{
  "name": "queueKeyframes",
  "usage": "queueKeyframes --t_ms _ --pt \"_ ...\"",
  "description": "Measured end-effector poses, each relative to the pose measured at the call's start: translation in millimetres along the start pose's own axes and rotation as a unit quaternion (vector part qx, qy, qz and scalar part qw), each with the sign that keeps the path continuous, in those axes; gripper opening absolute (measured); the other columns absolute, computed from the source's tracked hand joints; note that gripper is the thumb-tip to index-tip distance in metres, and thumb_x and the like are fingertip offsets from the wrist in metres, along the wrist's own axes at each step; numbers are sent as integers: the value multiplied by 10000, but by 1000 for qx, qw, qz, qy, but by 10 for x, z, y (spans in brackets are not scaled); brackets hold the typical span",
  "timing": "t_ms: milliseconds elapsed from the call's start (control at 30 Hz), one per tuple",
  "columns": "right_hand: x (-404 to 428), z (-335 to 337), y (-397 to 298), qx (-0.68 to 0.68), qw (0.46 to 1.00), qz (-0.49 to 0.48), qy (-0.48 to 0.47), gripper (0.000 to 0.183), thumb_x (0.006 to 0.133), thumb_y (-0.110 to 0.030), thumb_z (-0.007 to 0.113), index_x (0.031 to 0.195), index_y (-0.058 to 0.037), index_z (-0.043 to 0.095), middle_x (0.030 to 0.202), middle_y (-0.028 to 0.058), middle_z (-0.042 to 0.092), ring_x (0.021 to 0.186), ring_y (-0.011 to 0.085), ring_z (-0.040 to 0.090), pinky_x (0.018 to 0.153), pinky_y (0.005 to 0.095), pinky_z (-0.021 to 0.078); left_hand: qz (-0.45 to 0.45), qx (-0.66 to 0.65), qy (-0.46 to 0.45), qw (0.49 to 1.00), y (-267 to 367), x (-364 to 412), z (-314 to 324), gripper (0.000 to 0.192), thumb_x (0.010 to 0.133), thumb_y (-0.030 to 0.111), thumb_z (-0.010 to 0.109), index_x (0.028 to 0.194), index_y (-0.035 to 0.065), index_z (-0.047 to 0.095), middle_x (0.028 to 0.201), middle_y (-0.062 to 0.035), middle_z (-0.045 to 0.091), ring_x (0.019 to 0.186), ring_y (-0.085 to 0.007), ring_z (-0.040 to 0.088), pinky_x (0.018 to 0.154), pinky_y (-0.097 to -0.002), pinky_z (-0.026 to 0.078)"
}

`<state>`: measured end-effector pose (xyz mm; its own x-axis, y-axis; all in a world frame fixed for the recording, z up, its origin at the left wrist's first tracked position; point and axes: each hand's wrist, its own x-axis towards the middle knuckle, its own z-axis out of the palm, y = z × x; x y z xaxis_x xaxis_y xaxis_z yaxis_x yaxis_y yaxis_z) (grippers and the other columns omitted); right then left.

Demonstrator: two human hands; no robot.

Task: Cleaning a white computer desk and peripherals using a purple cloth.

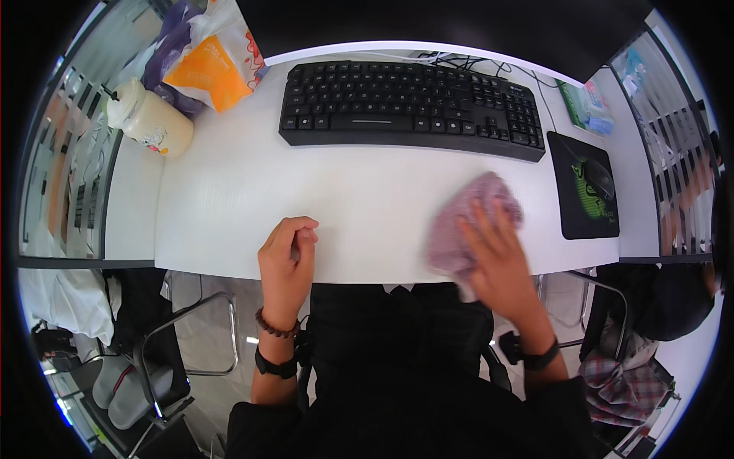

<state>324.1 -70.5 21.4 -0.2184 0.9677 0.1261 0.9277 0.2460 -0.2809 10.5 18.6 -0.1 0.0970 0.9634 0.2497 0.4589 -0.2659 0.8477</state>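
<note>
A pinkish-purple cloth (453, 229) lies on the white desk (229, 195), right of its middle, with one end hanging over the front edge. My right hand (498, 258) rests flat on it, fingers spread; hand and cloth look slightly blurred. At the front edge, left of the middle, my left hand (289, 252) is loosely curled and shows nothing in it. Behind both hands lies a black keyboard (401, 109). To the right, a black mouse (597, 179) sits on a dark mouse pad with a green print (579, 221).
A lidded cup with a straw (166, 129) and plastic bags (209, 72) stand at the back left. Behind the keyboard are cables (459, 60) and a monitor (436, 20). A tissue pack (593, 109) lies at the back right. Partitions flank the desk; a person (682, 298) sits beyond the right one.
</note>
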Motion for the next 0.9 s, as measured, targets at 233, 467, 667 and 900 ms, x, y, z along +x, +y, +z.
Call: queueKeyframes --t_ms 233,467,667,900 --pt "-682 -412 514 -21 995 46 -83 765 707 -77 729 1439 -74 503 1569 173 394 1486 438 268 1202 526 257 30 43 -1 999 5 3 7 151 948 -68 501 959 4 633 760 -59 606 654 -101 548 551 -236 399" --pt "-287 -300 558 -125 985 37 -113 1046 599 -64 835 1516 -14 334 1609 196 295 1494 416 260 1220 498 249 81 65 3 995 -123 32 55 151 864 -85 586 952 32 625 752 -58 596 562 -147 508 488 -278 394" --pt "-212 -171 361 -139 984 50 -98 948 640 -22 745 1504 3 354 1604 236 284 1492 441 251 1217 520 235 80 78 -9 994 -84 32 64 170 899 -116 511 946 -4 629 775 -83 614 657 -154 600 563 -250 455" --pt "128 161 -136 -97 994 -10 -51 790 697 50 596 1465 34 412 1581 260 312 1481 471 260 1206 562 220 113 89 17 990 -142 34 51 148 850 -74 607 933 47 628 704 -40 552 540 -153 468 488 -301 370"
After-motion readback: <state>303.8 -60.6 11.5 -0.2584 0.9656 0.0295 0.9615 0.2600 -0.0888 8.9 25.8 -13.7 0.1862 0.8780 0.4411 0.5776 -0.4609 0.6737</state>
